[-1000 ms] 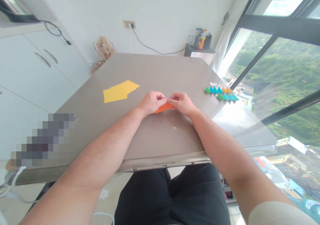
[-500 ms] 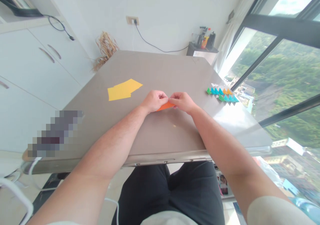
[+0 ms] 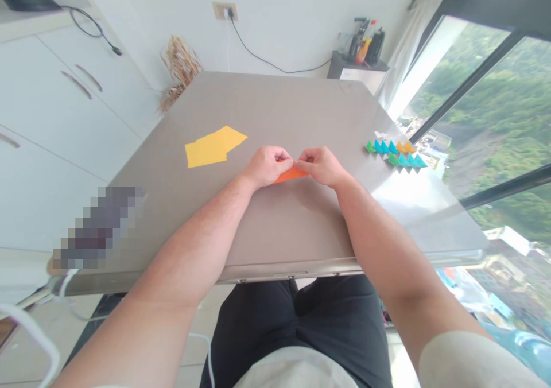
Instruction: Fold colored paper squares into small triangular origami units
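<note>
A folded piece of orange paper (image 3: 291,174) is held low over the middle of the grey table. My left hand (image 3: 270,165) pinches its left part, the thumb and fingers closed on it. From the other side my right hand (image 3: 322,165) grips the right part of the same paper. The two thumbs nearly meet at the upper edge. Fingers cover much of the paper, so its full folded shape is hidden.
Yellow paper sheets (image 3: 206,150) overlap on the left of the table (image 3: 275,227). Several small folded paper boats (image 3: 402,154), green, blue and orange, stand in two rows at the right, near the window. A blurred-out object (image 3: 101,227) lies at the left edge.
The view has shifted slightly. Both hands still hold the orange paper; the right hand's fingers have moved a little apart from the left ones, baring more of the paper's upper edge.
</note>
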`<act>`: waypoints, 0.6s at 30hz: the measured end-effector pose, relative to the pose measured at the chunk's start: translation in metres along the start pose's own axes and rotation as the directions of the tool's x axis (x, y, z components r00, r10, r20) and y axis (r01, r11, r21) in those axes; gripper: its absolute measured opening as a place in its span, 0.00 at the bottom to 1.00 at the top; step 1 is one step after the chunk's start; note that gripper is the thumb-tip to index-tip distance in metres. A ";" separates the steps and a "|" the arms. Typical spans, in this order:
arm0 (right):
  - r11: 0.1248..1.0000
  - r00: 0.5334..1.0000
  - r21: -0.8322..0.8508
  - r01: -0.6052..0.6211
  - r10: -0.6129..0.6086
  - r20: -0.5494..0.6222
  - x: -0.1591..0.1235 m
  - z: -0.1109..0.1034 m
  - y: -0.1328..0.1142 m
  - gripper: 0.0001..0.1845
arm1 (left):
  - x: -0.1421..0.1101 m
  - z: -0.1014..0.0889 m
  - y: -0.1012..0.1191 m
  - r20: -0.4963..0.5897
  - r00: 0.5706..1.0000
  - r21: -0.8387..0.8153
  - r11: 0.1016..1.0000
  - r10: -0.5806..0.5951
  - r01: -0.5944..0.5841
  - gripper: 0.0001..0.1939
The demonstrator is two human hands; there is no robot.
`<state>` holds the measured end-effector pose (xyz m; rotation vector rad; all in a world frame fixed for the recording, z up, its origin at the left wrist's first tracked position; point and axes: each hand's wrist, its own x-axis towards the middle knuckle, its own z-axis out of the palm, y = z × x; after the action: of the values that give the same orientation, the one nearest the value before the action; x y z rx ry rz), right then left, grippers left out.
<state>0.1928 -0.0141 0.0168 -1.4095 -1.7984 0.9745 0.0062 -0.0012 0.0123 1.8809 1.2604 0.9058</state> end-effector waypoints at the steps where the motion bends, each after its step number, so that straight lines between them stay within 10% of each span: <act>1: 1.000 1.000 0.005 -0.009 0.009 0.006 0.000 0.000 0.001 0.09 | 0.000 0.000 0.000 0.003 1.000 0.011 1.000 0.003 -0.004 0.09; 18: 0.991 0.989 -0.132 -0.004 0.024 0.145 -0.004 -0.004 0.004 0.10 | 0.000 -0.012 -0.001 0.039 0.999 0.103 0.994 0.031 -0.034 0.08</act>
<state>0.1988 -0.0164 0.0157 -1.4646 -1.9943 1.0055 -0.0038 0.0009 0.0177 1.9954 1.2793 0.8318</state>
